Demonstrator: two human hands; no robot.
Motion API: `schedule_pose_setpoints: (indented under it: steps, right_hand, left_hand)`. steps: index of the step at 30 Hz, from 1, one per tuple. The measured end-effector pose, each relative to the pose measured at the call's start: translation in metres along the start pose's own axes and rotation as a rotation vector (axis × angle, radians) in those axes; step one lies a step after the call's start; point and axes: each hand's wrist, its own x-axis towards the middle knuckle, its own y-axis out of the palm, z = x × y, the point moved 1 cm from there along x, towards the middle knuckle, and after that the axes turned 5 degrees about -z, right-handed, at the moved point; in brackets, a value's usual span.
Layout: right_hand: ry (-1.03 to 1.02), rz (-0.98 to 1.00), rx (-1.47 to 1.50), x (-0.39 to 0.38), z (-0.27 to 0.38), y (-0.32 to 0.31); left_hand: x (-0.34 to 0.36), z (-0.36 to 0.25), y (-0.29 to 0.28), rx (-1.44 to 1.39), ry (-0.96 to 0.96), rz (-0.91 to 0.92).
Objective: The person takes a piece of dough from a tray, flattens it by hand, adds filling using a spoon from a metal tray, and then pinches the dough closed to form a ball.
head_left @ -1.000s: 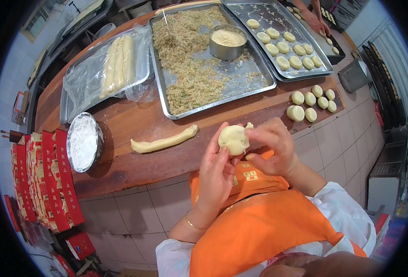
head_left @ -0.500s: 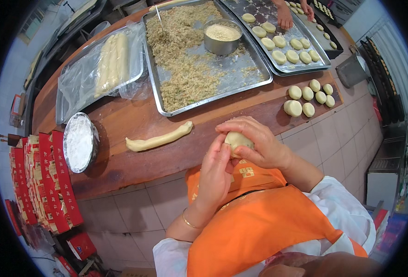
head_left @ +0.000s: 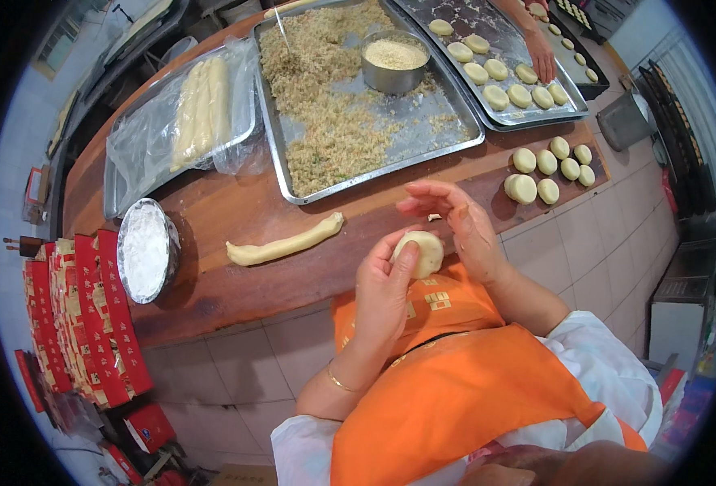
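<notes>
A pale round dough bun (head_left: 425, 253) rests in my left hand (head_left: 380, 285), with the thumb pressed on its face and the fingers behind it. Just to the right, my right hand (head_left: 473, 236) is lifted off the bun, empty, its fingers stretched and apart. A small dough scrap (head_left: 434, 217) shows on the table edge between the hands. To the left lies a rope of dough (head_left: 286, 241) on the wooden table (head_left: 212, 279). Several shaped buns (head_left: 547, 162) sit grouped at the table's right end.
A large metal tray (head_left: 390, 172) of crumbly filling (head_left: 317, 121) holds a metal bowl (head_left: 396, 79). Left are dough rolls under plastic (head_left: 204, 109) and a bowl of white powder (head_left: 142, 251). A co-worker's hand (head_left: 541, 61) reaches over a tray of buns (head_left: 495, 97). Red boxes (head_left: 91, 316) stand lower left.
My right hand has come off the bun and opened, while my left keeps hold and the bun's flat face now shows. The co-worker's hand has moved right and nearer over the buns.
</notes>
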Motion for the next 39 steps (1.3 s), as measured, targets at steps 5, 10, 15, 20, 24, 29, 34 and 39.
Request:
schedule_pose_setpoints:
  steps: [5, 10, 15, 20, 24, 29, 34, 39]
  right_hand:
    - [-0.033, -0.088, -0.095, -0.005, -0.008, -0.015]
    - [-0.016, -0.151, -0.152, -0.012, -0.013, -0.034]
    - [0.019, -0.143, -0.152, -0.016, -0.017, -0.047]
    - [0.081, -0.144, -0.093, -0.020, -0.023, -0.045]
    - [0.078, -0.108, -0.117, -0.020, -0.023, -0.044]
    - [0.163, -0.186, -0.052, -0.025, -0.037, -0.052]
    - [0.136, -0.101, -0.187, -0.019, -0.040, -0.050]
    - [0.018, -0.056, -0.343, -0.022, -0.044, -0.053]
  left_hand:
    - [0.011, 0.015, -0.014, -0.007, 0.026, -0.077]
    - [0.021, 0.014, -0.036, 1.164, 0.700, -0.086]
    - [0.022, 0.022, -0.068, 1.460, 0.713, 0.069]
    - [0.037, 0.037, -0.085, 1.291, 0.574, -0.106]
    - [0.045, 0.054, -0.073, 1.330, 0.669, -0.082]
    - [0.055, 0.046, -0.066, 1.433, 0.767, -0.062]
    - [0.059, 0.057, -0.099, 1.495, 0.734, 0.055]
    - [0.053, 0.044, -0.048, 1.488, 0.845, 0.013]
